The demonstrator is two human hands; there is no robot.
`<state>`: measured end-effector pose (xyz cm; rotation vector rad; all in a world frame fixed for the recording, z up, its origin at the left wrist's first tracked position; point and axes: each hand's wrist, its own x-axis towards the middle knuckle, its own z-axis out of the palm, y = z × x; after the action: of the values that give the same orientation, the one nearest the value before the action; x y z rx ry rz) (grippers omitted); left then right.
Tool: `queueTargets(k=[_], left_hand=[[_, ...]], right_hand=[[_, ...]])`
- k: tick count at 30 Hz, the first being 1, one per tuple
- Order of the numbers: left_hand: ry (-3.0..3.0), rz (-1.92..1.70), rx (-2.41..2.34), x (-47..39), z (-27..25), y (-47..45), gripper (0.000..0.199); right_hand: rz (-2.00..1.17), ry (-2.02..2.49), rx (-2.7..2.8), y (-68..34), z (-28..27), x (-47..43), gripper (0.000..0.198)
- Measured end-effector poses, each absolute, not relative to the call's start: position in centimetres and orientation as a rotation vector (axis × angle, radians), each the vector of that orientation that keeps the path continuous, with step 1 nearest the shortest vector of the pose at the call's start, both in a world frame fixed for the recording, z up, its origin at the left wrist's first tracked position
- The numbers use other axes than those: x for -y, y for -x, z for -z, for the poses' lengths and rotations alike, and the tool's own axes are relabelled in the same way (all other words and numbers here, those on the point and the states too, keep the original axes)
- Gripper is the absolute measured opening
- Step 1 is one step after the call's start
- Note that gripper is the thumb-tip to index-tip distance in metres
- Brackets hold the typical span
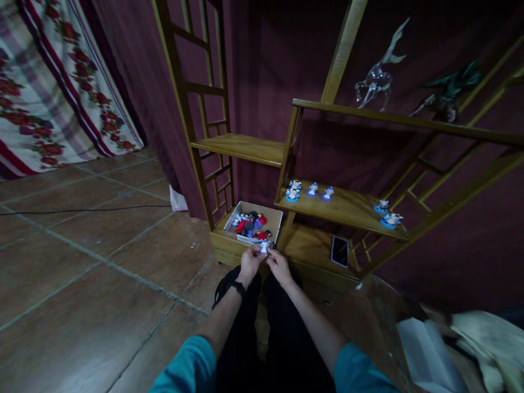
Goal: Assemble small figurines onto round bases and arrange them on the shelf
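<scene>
Between my two hands is a small white and purple figurine (264,246), held upright in front of the box. My left hand (250,263) pinches it from the left, and my right hand (279,266) closes on its right side. Just beyond my fingers a shallow cardboard box (276,218) holds several loose red, black, purple and white pieces. On the shelf (347,210) to the right stand more figurines: blue-based ones (292,194) at the left end, two purple ones (313,189) beside them, and two blue-based ones (392,219) at the right end.
A phone (339,251) lies on the lower board. A clear glass horse (375,82) and a dark green figure (448,95) stand on the upper shelf. Another wooden shelf (241,147) is at the left. A white container (428,355) and pale cloth (491,344) lie at lower right.
</scene>
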<state>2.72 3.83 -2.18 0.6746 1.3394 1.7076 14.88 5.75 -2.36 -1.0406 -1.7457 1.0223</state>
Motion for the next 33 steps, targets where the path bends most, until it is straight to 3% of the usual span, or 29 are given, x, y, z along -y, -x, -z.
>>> queueTargets(k=[16,33], left_hand=[[-0.824,-1.704,-1.422,-3.7,2.1,-2.8,0.033],[-0.902,-1.617,-1.361,-3.3,1.5,-3.0,0.038]], right_hand=[[-1.332,1.034,1.463,-14.6,3.3,-6.7,0.04],[-1.364,1.144,1.441,-14.1,2.2,-7.7,0.042]])
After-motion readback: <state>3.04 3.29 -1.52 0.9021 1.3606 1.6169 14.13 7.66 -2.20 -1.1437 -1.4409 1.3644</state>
